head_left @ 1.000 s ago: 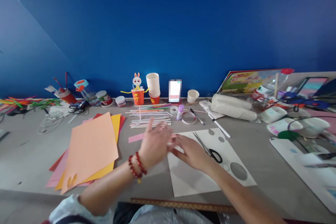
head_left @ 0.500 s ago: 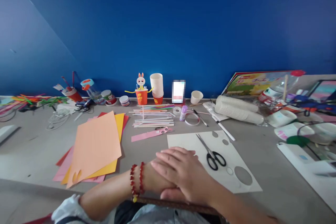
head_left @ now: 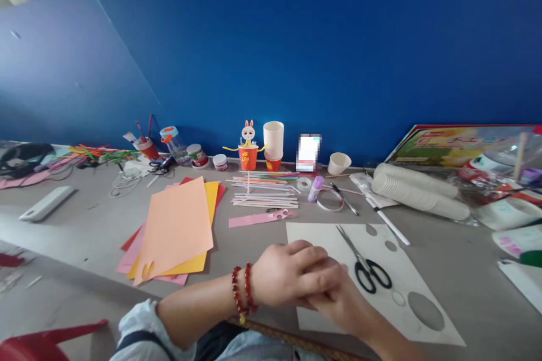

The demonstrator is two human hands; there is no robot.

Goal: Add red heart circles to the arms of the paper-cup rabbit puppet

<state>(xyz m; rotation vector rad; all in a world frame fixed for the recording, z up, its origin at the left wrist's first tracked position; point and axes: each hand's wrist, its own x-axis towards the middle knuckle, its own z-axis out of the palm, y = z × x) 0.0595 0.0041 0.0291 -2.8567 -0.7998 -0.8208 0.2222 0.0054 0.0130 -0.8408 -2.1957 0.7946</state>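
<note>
My left hand (head_left: 288,273), with red bead bracelets (head_left: 247,287) at the wrist, lies on top of my right hand (head_left: 341,296). Its fingers curl over the back and side of the right hand. Most of the right hand's fingers are hidden under it. Both hands are held over the table's front edge, overlapping the left part of a white sheet (head_left: 315,254) with round holes cut out. Close by on that sheet lie black-handled scissors (head_left: 365,271), apart from my hands.
Coloured paper sheets (head_left: 178,225) lie at left. Behind are paper straws (head_left: 265,200), a pink strip (head_left: 254,218), a glue stick (head_left: 315,189) and a rabbit-topped red cup (head_left: 248,158). Stacked paper cups (head_left: 423,194) lie at right. A red stool (head_left: 46,341) stands lower left.
The clasp has switched: my right hand was on top, now my left hand covers it. My view has turned left, so the table things appear further right.
</note>
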